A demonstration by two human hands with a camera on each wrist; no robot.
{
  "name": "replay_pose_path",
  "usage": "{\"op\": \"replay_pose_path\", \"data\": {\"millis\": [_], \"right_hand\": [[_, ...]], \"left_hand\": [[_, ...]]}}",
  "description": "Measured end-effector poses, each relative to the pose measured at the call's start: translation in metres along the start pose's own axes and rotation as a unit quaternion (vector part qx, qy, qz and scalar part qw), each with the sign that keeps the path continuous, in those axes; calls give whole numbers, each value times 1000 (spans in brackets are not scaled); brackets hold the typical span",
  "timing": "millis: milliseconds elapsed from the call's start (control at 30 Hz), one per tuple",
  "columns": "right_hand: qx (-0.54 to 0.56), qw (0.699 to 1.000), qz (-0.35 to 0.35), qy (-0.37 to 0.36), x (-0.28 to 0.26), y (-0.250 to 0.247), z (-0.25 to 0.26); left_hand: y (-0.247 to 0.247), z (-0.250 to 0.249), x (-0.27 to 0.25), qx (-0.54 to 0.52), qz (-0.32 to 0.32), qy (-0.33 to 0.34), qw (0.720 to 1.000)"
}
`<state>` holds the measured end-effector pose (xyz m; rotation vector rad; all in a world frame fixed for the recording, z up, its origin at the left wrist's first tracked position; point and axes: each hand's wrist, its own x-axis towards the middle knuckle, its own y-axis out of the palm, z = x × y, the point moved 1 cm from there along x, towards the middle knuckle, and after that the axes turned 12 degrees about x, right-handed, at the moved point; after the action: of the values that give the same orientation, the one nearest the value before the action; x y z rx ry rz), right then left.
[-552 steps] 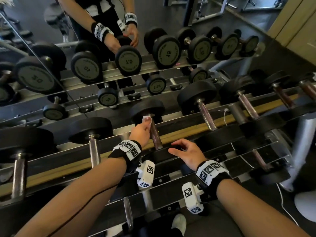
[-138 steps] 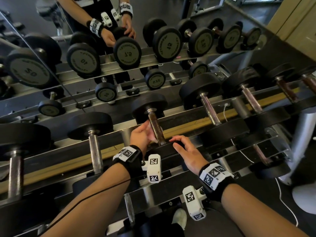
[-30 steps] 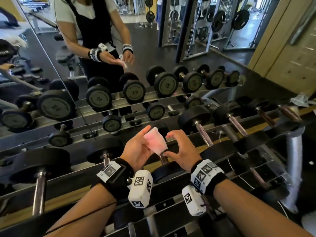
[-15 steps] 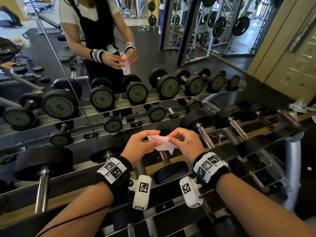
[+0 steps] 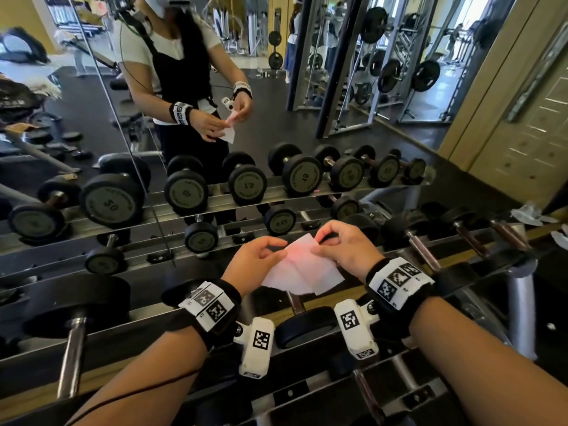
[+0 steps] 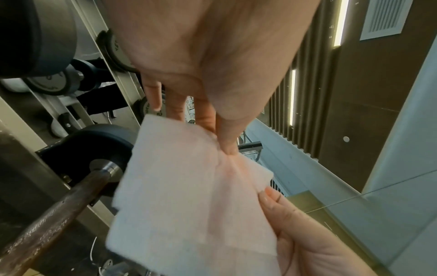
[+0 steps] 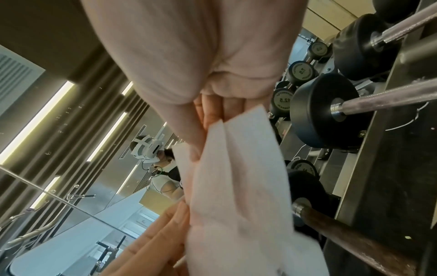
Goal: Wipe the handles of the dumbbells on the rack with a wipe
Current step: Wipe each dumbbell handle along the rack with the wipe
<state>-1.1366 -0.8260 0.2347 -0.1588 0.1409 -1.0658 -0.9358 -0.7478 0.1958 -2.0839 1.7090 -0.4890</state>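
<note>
Both hands hold the wipe (image 5: 302,269) up above the rack (image 5: 338,295), over the rusty handle (image 6: 50,211) near the rack's mid front. Left hand (image 5: 252,262) grip: thumb & fingers pinched on wipe's left edge; right hand (image 5: 344,247) grip pinched on its top right. Prob. unfolding/refolding for a fresh face before the next handle (image 5: 422,252) to the right. No containers in view.

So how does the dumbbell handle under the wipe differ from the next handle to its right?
The handle under the wipe looks dark brown and rusty; the next handle to its right is paler and shinier. The first is largely hidden by the wipe, held by the left hand and right hand; the second shows fully. Both lie on the same rack tier, untouched.
</note>
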Motion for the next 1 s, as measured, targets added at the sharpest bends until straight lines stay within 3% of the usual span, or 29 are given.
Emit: {"op": "replay_pose_path", "data": {"millis": [100, 367, 600, 867, 1000], "right_hand": [[-10, 999, -30, 12, 1, 0, 1], [30, 997, -70, 29, -5, -7, 4], [62, 994, -92, 11, -16, -13, 5], [-28, 995, -92, -32, -20, -55, -12], [-90, 995, -18, -43, -19, -99, -17]], "left_hand": [[1, -3, -2, -2, -33, -5, 999], [0, -15, -9, -46, 9, -14, 999], [35, -33, -13, 53, -3, 109, 993], [74, -42, 2, 36, -18, 69, 997], [89, -43, 20, 10, -15, 31, 999]]}}
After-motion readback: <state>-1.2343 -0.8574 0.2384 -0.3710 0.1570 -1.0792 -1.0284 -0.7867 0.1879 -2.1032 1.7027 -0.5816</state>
